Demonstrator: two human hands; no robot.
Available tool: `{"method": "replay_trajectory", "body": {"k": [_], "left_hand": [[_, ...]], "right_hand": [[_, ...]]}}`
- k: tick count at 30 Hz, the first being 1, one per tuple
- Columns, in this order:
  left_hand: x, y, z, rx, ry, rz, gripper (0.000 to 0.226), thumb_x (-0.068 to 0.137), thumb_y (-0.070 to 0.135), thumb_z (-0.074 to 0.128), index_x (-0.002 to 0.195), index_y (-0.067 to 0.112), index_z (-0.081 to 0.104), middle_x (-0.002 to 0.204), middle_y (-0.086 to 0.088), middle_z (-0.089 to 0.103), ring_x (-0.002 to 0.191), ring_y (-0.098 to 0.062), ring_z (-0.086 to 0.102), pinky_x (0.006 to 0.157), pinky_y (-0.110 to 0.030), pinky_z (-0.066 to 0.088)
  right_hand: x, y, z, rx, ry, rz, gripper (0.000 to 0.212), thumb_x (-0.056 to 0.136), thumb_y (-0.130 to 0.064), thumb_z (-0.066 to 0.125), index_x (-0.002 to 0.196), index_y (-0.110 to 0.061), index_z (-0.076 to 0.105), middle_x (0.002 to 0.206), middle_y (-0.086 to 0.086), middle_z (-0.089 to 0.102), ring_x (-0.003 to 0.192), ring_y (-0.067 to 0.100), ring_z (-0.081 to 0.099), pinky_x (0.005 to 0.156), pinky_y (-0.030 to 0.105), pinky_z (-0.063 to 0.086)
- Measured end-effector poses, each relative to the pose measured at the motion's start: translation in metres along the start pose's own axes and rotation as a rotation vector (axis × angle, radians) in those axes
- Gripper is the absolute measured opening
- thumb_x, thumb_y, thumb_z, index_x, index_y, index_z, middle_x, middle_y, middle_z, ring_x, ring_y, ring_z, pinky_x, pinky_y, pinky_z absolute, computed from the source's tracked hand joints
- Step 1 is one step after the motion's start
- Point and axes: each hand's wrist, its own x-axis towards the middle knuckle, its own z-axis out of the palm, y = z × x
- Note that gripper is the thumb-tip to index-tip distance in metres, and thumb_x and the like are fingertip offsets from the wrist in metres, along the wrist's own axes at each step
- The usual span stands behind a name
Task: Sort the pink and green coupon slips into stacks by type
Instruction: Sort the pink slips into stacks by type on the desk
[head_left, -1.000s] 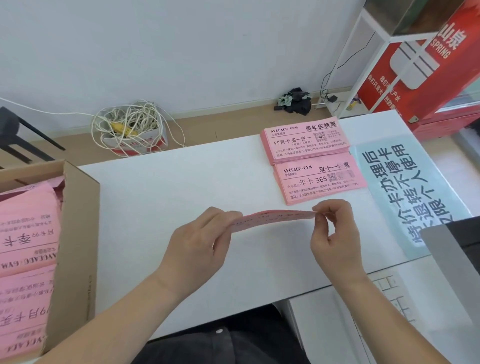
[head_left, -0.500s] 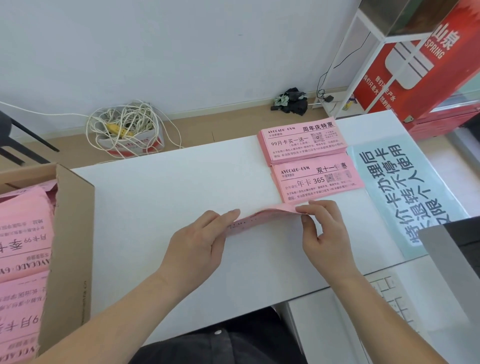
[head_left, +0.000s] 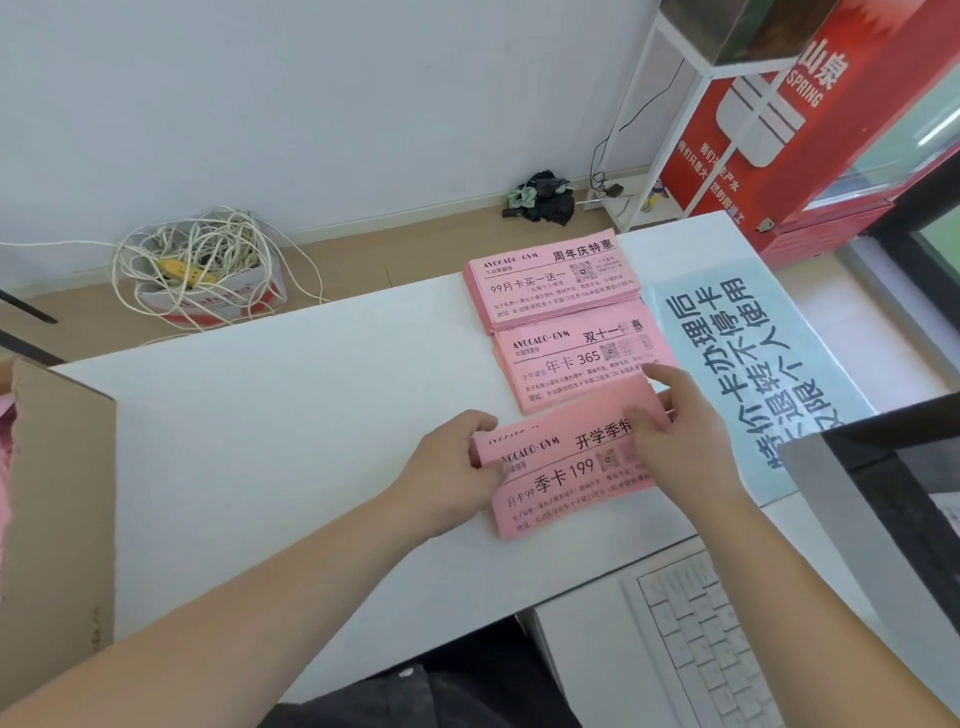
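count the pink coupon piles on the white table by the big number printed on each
99 pile: 1
365 pile: 1
199 pile, held by the left hand and right hand: 1
Total: 3

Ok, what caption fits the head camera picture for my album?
Sorting: left hand and right hand hold a pink slip by its ends over the 199 coupons, beside the 365 stack.
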Motion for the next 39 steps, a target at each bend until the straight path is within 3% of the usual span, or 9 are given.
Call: {"method": "replay_trajectory", "body": {"k": [4, 7, 10, 16, 24, 31, 35, 37, 39], "left_hand": [[0.002, -0.001, 0.004, 0.274, 0.12, 0.046, 0.068, 0.091, 0.036, 0.069, 0.151, 0.025, 0.038, 0.123, 0.009, 0.053, 0.104, -0.014, 0.061, 0.093, -0.031, 0.05], [-0.013, -0.011, 0.005, 0.49, 0.176, 0.181, 0.09, 0.084, 0.056, 0.071, 0.157, 0.03, 0.025, 0.152, 0.008, 0.029, 0.136, -0.015, 0.036, 0.112, -0.032, 0.035], [-0.013, -0.017, 0.016, 0.691, 0.069, 0.254, 0.109, 0.075, 0.071, 0.066, 0.16, 0.037, 0.007, 0.166, 0.007, 0.004, 0.15, -0.015, 0.001, 0.121, -0.04, 0.013], [-0.001, -0.011, 0.025, 0.728, 0.086, 0.345, 0.105, 0.075, 0.069, 0.067, 0.159, 0.035, 0.014, 0.165, 0.01, 0.013, 0.145, -0.013, 0.006, 0.117, -0.038, 0.015], [-0.003, -0.015, 0.025, 0.795, 0.081, 0.409, 0.096, 0.083, 0.07, 0.057, 0.159, 0.031, 0.016, 0.164, 0.013, 0.02, 0.143, -0.015, 0.015, 0.117, -0.036, 0.021], [-0.006, -0.01, 0.027, 0.866, 0.059, 0.377, 0.1, 0.083, 0.077, 0.052, 0.161, 0.029, 0.01, 0.169, 0.008, 0.009, 0.149, -0.016, 0.01, 0.12, -0.038, 0.018], [-0.018, -0.008, 0.024, 0.696, 0.067, 0.316, 0.091, 0.089, 0.065, 0.058, 0.161, 0.029, 0.015, 0.17, 0.006, 0.005, 0.151, -0.015, 0.008, 0.125, -0.033, 0.013], [-0.032, -0.01, 0.022, 0.505, 0.097, 0.241, 0.074, 0.095, 0.049, 0.061, 0.158, 0.028, 0.028, 0.166, 0.01, 0.021, 0.149, -0.011, 0.022, 0.122, -0.022, 0.019], [-0.046, -0.008, 0.022, 0.304, 0.079, 0.155, 0.059, 0.097, 0.035, 0.064, 0.151, 0.029, 0.042, 0.146, 0.021, 0.042, 0.13, -0.007, 0.046, 0.101, -0.005, 0.035]], "right_hand": [[0.003, 0.024, -0.003, -0.091, 0.016, 0.058, 0.079, 0.092, -0.031, 0.069, 0.157, -0.035, 0.025, 0.136, -0.005, 0.051, 0.111, 0.013, 0.059, 0.082, 0.038, 0.055], [-0.006, 0.035, -0.007, -0.125, -0.081, 0.07, 0.111, 0.076, -0.04, 0.086, 0.159, -0.042, 0.013, 0.15, -0.012, 0.036, 0.14, 0.014, 0.037, 0.111, 0.048, 0.042], [-0.013, 0.037, -0.007, -0.276, -0.28, 0.026, 0.134, 0.061, -0.046, 0.094, 0.159, -0.05, 0.002, 0.164, -0.02, 0.014, 0.152, 0.008, 0.011, 0.121, 0.051, 0.026], [0.0, 0.032, -0.007, -0.479, -0.414, -0.114, 0.14, 0.057, -0.047, 0.095, 0.159, -0.05, -0.001, 0.167, -0.026, -0.008, 0.152, 0.0, -0.016, 0.127, 0.047, 0.013], [0.013, 0.02, -0.009, -0.665, -0.391, -0.286, 0.138, 0.051, -0.063, 0.09, 0.161, -0.041, 0.01, 0.15, -0.021, 0.028, 0.147, 0.007, 0.012, 0.12, 0.039, 0.03], [0.006, 0.021, -0.009, -0.682, -0.384, -0.259, 0.131, 0.059, -0.065, 0.087, 0.161, -0.042, 0.009, 0.161, -0.019, 0.017, 0.151, 0.007, 0.002, 0.123, 0.038, 0.022], [-0.013, 0.025, -0.014, -0.532, -0.314, -0.146, 0.13, 0.062, -0.055, 0.091, 0.159, -0.051, 0.004, 0.167, -0.022, -0.012, 0.154, 0.004, -0.011, 0.122, 0.05, 0.022], [-0.024, 0.03, -0.015, -0.486, -0.249, -0.054, 0.127, 0.065, -0.051, 0.091, 0.159, -0.048, 0.006, 0.169, -0.014, -0.007, 0.155, 0.011, -0.003, 0.12, 0.053, 0.026], [-0.03, 0.037, -0.011, -0.498, -0.224, -0.011, 0.119, 0.071, -0.047, 0.089, 0.161, -0.041, 0.011, 0.17, -0.005, 0.003, 0.155, 0.016, 0.002, 0.12, 0.052, 0.028]]}}
